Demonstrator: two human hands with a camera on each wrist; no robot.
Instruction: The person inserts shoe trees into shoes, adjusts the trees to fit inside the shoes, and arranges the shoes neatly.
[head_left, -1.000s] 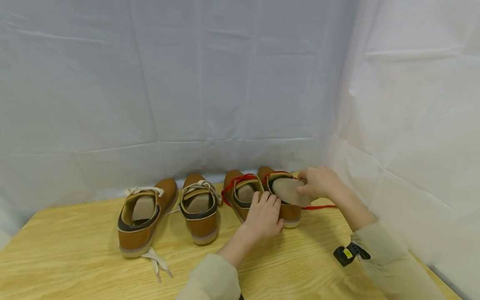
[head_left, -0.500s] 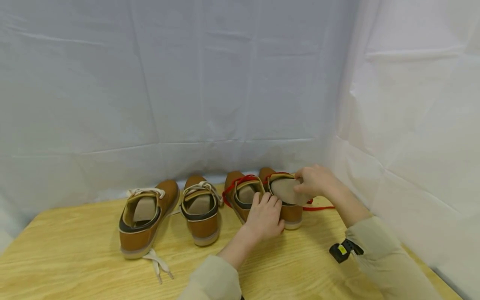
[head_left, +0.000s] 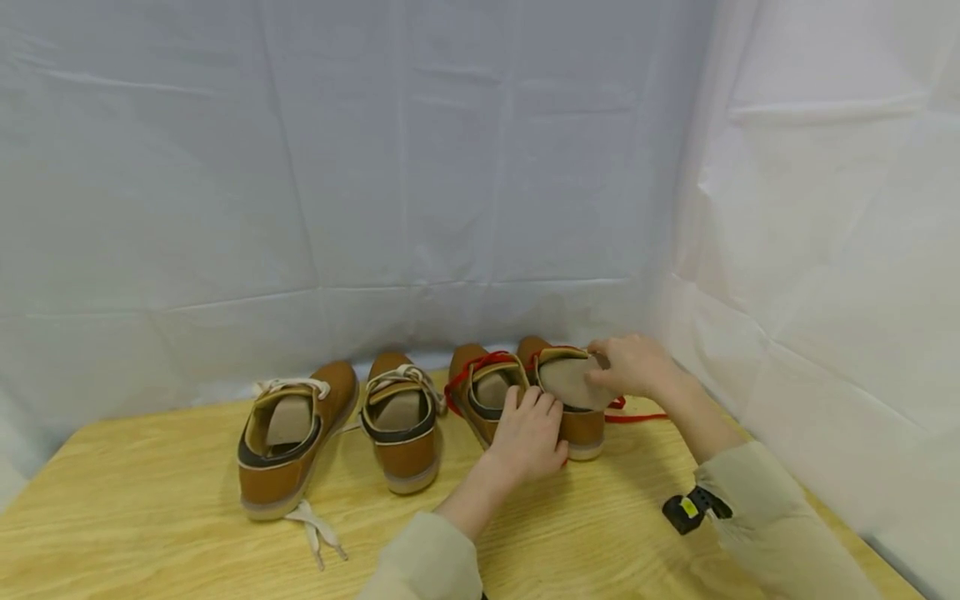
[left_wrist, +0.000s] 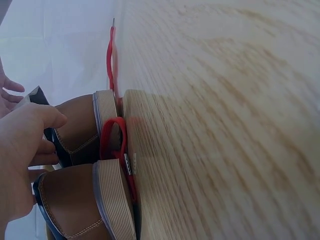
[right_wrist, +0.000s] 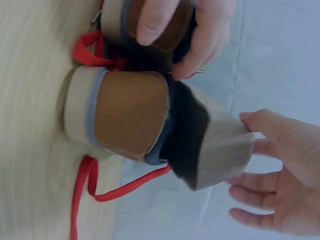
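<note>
Two brown shoes with red laces stand side by side at the right, heels toward me. My right hand (head_left: 637, 367) pinches the heel end of a beige insole (right_wrist: 225, 150). The insole slopes up out of the rightmost shoe (right_wrist: 132, 112); its front part is hidden inside. My left hand (head_left: 525, 433) holds the rightmost shoe near its heel collar, beside the neighbouring red-laced shoe (left_wrist: 75, 195). In the left wrist view its thumb extends over the heel and its other fingers bend behind the collar.
To the left stand two more brown shoes, the outer shoe (head_left: 258, 475) and the inner shoe (head_left: 408, 458), both with cream laces. A red lace (right_wrist: 125, 190) trails off to the right. White sheeting (head_left: 480, 167) hangs behind the wooden table (head_left: 150, 517).
My right hand has moved slightly left with the insole, which sits a little further into the rightmost shoe. My left hand has stayed in place.
</note>
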